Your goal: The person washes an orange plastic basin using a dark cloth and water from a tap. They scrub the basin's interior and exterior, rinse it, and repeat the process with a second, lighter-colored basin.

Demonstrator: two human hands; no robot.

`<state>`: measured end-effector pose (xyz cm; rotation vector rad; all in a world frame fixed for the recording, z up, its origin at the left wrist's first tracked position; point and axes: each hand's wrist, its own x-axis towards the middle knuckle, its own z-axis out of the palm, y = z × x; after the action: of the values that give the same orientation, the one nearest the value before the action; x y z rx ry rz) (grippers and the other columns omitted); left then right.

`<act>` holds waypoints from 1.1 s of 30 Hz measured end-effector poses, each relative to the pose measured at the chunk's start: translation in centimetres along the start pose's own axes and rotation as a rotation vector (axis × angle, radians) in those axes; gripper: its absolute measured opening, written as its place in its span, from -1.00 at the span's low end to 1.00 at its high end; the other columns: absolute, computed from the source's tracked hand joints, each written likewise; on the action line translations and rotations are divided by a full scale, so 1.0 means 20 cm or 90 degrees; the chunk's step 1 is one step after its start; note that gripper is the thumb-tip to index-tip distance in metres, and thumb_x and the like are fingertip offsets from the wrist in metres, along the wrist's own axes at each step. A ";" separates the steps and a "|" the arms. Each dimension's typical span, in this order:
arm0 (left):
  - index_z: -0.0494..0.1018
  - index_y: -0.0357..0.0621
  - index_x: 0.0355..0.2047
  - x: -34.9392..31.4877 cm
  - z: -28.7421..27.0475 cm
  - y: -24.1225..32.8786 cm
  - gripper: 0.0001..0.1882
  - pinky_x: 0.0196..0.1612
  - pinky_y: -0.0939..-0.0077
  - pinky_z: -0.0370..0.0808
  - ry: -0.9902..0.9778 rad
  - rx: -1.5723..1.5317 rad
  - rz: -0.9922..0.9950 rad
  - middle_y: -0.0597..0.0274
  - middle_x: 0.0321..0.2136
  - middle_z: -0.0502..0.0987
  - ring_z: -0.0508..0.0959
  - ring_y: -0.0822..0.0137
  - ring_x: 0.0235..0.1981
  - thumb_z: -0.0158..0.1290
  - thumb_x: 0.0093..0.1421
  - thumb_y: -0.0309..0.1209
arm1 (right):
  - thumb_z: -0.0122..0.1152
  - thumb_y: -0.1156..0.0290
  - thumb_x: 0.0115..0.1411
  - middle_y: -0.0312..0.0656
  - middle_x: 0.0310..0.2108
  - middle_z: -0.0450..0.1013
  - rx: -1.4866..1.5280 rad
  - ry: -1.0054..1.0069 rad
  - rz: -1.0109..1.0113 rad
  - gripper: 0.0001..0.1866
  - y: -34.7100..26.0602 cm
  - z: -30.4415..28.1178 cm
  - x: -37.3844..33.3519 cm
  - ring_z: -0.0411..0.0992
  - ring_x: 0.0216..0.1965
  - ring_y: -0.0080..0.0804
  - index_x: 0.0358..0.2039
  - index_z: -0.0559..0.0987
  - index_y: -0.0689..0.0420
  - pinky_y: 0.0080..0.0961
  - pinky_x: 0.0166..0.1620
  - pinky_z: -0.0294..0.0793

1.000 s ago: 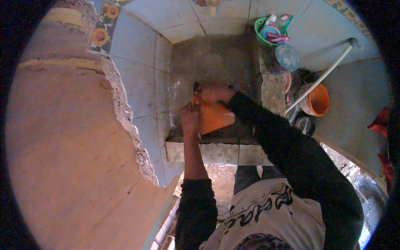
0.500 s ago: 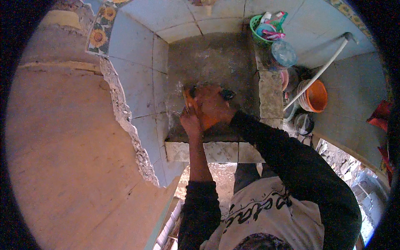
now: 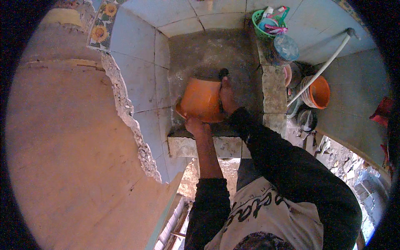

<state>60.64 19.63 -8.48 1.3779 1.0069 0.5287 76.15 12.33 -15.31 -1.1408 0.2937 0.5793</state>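
Note:
An orange plastic bucket (image 3: 202, 99) is tipped over in the grey cement-lined basin (image 3: 208, 50), with its wider rim toward me. My left hand (image 3: 196, 126) is closed on that rim at the near side. To the right of the bucket, my right hand (image 3: 227, 96) is closed around a dark tool (image 3: 224, 73) with a rounded black end showing past the fingers. The rest of that tool lies in shadow against the bucket's side, so I cannot tell its kind.
A rough ledge (image 3: 273, 89) borders the basin on the right, and another (image 3: 187, 146) in front. A green basket (image 3: 259, 31) of toiletries and a lidded tub (image 3: 286, 49) stand far right. Beyond the ledge are a white pipe (image 3: 321, 71) and an orange-lined bucket (image 3: 319, 92).
The bucket has turned and shows its side more fully. My left hand has shifted nearer to its rim; my right hand has moved off its front to its right side.

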 end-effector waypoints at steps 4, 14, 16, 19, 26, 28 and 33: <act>0.24 -0.33 0.30 -0.03 0.19 0.14 -0.35 0.25 -0.21 0.45 0.017 -0.470 -0.110 -0.10 0.28 0.36 0.45 -0.11 0.24 -0.14 0.50 0.01 | -0.04 0.06 0.44 0.06 0.07 0.55 -0.814 -0.047 -0.298 -0.51 0.30 -0.43 0.30 0.49 0.06 0.04 0.11 0.54 0.19 -0.03 0.20 0.39; 0.20 -0.32 0.32 0.03 0.12 0.17 -0.25 0.24 -0.16 0.47 0.111 -0.144 0.066 -0.05 0.28 0.35 0.45 -0.08 0.23 -0.16 0.47 0.14 | 0.08 0.07 0.34 0.09 -0.02 0.59 -0.546 -0.060 -0.052 -0.54 -0.04 0.09 -0.39 0.54 0.03 0.12 0.02 0.63 0.16 0.01 0.08 0.49; 0.22 -0.31 0.32 0.10 0.05 0.08 -0.21 0.22 -0.08 0.51 0.037 -0.098 0.049 -0.04 0.26 0.37 0.46 -0.04 0.22 -0.19 0.46 0.20 | 0.05 0.05 0.35 0.10 0.04 0.57 -0.447 -0.118 -0.095 -0.52 -0.18 0.16 -0.53 0.49 0.12 0.15 0.05 0.63 0.14 0.03 0.15 0.45; 0.24 -0.26 0.33 0.14 0.12 0.00 -0.18 0.18 0.08 0.55 -0.023 0.056 -0.055 0.00 0.24 0.41 0.48 0.03 0.20 -0.22 0.44 0.26 | 0.07 0.03 0.38 0.05 0.29 0.36 -0.704 0.018 -0.435 -0.54 -0.15 0.14 -0.60 0.22 0.35 0.19 0.12 0.63 0.01 0.11 0.34 0.18; 0.27 -0.22 0.32 0.17 0.04 -0.11 -0.21 0.10 0.26 0.59 -0.098 -0.278 -0.061 0.10 0.12 0.52 0.57 0.10 0.06 -0.25 0.46 0.25 | 0.10 0.06 0.41 -0.09 0.51 0.07 -0.807 -0.244 -0.587 -0.65 -0.29 0.13 -0.64 -0.10 0.52 0.16 0.09 0.68 -0.20 0.30 0.44 -0.10; 0.29 -0.21 0.30 0.06 0.26 0.08 -0.22 0.07 0.26 0.60 -0.055 -0.508 -0.264 0.14 0.09 0.54 0.59 0.11 0.00 -0.26 0.47 0.24 | 0.09 0.04 0.41 -0.09 0.52 0.03 -0.878 -0.252 -0.652 -0.65 -0.35 -0.09 -0.57 -0.16 0.53 0.20 0.07 0.70 -0.22 0.36 0.43 -0.13; 0.30 -0.26 0.29 0.08 0.14 0.05 -0.23 0.08 0.18 0.61 -0.086 -0.435 -0.268 0.05 0.12 0.50 0.56 0.11 0.02 -0.16 0.45 0.21 | 0.06 0.03 0.41 -0.06 0.53 -0.02 -0.912 -0.298 -0.629 -0.63 -0.42 -0.09 -0.63 -0.18 0.51 0.35 0.12 0.66 -0.24 0.38 0.45 -0.19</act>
<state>64.10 19.55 -8.21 0.5664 0.8598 0.4000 70.84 4.67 -3.33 -2.1901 -1.2502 0.0522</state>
